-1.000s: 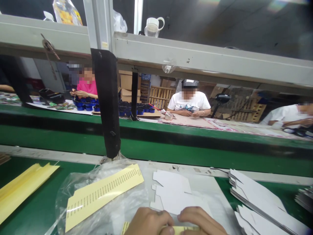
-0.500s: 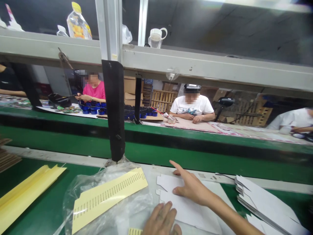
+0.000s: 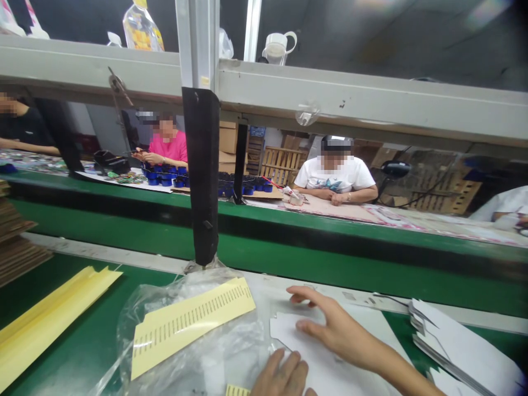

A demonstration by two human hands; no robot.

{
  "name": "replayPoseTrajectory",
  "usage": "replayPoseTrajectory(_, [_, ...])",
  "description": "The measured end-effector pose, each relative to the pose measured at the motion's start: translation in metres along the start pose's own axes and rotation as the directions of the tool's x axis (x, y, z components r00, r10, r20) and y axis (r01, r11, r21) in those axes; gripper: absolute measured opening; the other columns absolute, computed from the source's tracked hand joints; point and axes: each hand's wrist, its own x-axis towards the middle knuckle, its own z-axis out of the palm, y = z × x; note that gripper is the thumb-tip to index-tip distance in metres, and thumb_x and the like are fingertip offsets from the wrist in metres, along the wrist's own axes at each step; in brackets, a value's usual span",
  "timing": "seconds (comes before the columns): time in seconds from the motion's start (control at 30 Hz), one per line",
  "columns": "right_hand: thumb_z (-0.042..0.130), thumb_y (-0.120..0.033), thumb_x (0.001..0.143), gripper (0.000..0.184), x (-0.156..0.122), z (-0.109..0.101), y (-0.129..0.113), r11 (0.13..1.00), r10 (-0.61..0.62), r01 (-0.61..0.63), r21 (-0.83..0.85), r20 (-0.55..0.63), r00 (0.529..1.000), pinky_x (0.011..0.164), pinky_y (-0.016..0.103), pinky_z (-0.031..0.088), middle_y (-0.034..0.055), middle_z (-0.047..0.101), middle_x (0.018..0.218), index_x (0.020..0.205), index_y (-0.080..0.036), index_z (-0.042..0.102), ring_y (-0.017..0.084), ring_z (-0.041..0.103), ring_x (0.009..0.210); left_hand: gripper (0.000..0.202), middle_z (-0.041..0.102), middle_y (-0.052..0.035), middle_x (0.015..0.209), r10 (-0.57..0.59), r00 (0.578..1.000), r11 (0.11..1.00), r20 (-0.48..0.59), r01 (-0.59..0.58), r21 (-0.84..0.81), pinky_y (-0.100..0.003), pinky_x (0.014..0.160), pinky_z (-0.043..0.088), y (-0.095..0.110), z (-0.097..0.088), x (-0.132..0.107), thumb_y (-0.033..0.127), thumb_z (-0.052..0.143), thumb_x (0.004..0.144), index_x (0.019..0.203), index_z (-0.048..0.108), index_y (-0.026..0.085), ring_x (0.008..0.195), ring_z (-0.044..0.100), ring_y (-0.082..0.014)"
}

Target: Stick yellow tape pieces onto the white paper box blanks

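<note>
Since half a second ago, the right hand [image 3: 334, 330] has been drawn back slightly over the white card blank [image 3: 313, 352], its fingers now spread and laid flat on the sheet rather than pointing forward. Nothing is gripped by it. The left hand [image 3: 284, 377] is seen at the bottom edge, fingers extended and pressed on the near part of the same blank, holding nothing closed. The blank lies flat on the bench [image 3: 74, 346], just right of a clear plastic bag [image 3: 198, 352] topped by a yellow label strip [image 3: 192, 322]. A stack of white blanks [image 3: 462, 346] is kept to the right.
</note>
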Motion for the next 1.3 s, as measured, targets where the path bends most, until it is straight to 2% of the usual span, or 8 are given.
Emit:
replayPoseTrajectory(0.07, [0.059,-0.037,0.086,0.027,0.006,0.001,-0.003,0.995,0.008,-0.002,0.103,-0.055,0.998,0.107,0.048,0.041,0.0112,0.068,0.124,0.105,-0.021,0.070,0.027,0.061,0.119,0.029,0.078,-0.0016,0.083,-0.006,1.000,1.000,0.023,0.006,0.003,-0.025,0.085,0.060,0.000,0.002,-0.002,0.019,0.043,0.101,0.090,0.069,0.016,0.082,0.074,-0.0148])
replayPoseTrajectory(0.13, [0.060,-0.042,0.085,0.025,0.011,0.004,-0.004,0.988,0.039,-0.033,0.149,-0.037,0.999,0.107,0.050,0.041,0.0133,0.069,0.124,0.084,-0.020,0.071,0.030,0.061,0.120,0.030,0.078,-0.0026,0.083,0.002,0.999,1.000,0.046,-0.002,0.007,-0.024,0.086,0.059,0.000,0.004,-0.004,0.019,0.041,0.101,0.096,0.070,0.014,0.082,0.075,-0.0150])
replayPoseTrajectory(0.2, [0.065,-0.043,0.080,0.024,0.015,0.010,-0.001,0.985,0.071,-0.070,0.160,-0.001,0.997,0.108,0.052,0.040,0.0146,0.068,0.127,0.076,-0.020,0.072,0.032,0.058,0.125,0.031,0.079,-0.0023,0.085,0.020,0.998,1.000,0.063,-0.020,0.008,-0.024,0.086,0.059,-0.001,0.004,-0.005,0.018,0.040,0.102,0.098,0.071,0.015,0.082,0.074,-0.0150])
replayPoseTrajectory(0.43, [0.070,-0.039,0.073,0.020,0.018,0.027,0.003,0.969,0.167,-0.168,0.182,0.018,0.986,0.115,0.056,0.026,0.0143,0.057,0.144,0.073,-0.020,0.078,0.036,0.041,0.142,0.034,0.079,-0.0040,0.093,0.019,0.993,1.000,0.115,-0.017,-0.019,-0.022,0.098,0.053,-0.004,-0.003,-0.004,0.019,0.036,0.104,0.104,0.070,0.011,0.092,0.073,-0.0139])
replayPoseTrajectory(0.53, [0.071,-0.037,0.071,0.019,0.016,0.031,0.002,0.965,0.188,-0.186,0.185,0.007,0.982,0.118,0.055,0.020,0.0138,0.055,0.146,0.072,-0.020,0.078,0.036,0.036,0.145,0.034,0.079,-0.0052,0.094,0.010,0.992,1.000,0.127,-0.007,-0.023,-0.023,0.098,0.053,-0.004,-0.004,-0.005,0.019,0.037,0.104,0.105,0.069,0.009,0.092,0.073,-0.0145])
replayPoseTrajectory(0.77, [0.071,-0.036,0.070,0.017,0.014,0.038,0.010,0.964,0.190,-0.179,0.198,-0.038,0.981,0.120,0.055,0.017,0.0136,0.054,0.147,0.072,-0.021,0.078,0.034,0.032,0.147,0.027,0.078,-0.0071,0.105,-0.005,0.980,1.000,0.199,0.010,-0.025,-0.027,0.094,0.057,-0.001,0.001,-0.013,0.023,0.044,0.101,0.109,0.067,0.013,0.093,0.075,-0.0188])
replayPoseTrajectory(0.9, [0.070,-0.033,0.070,0.014,0.014,0.035,0.011,0.963,0.195,-0.185,0.195,-0.034,0.980,0.119,0.054,0.021,0.0127,0.056,0.145,0.071,-0.021,0.078,0.032,0.035,0.146,0.026,0.078,-0.0079,0.104,-0.024,0.974,0.999,0.224,0.032,-0.034,-0.028,0.089,0.059,-0.001,-0.001,-0.012,0.027,0.048,0.100,0.110,0.067,0.011,0.092,0.075,-0.0209])
replayPoseTrajectory(1.3, [0.065,-0.029,0.072,0.017,0.015,0.040,0.013,0.970,0.182,-0.168,0.176,-0.072,0.981,0.115,0.052,0.030,0.0154,0.056,0.145,0.073,-0.019,0.078,0.033,0.039,0.143,0.027,0.078,-0.0064,0.100,-0.010,0.972,0.998,0.236,0.022,-0.050,-0.027,0.095,0.055,-0.002,-0.010,0.000,0.023,0.045,0.101,0.108,0.067,0.010,0.093,0.074,-0.0184])
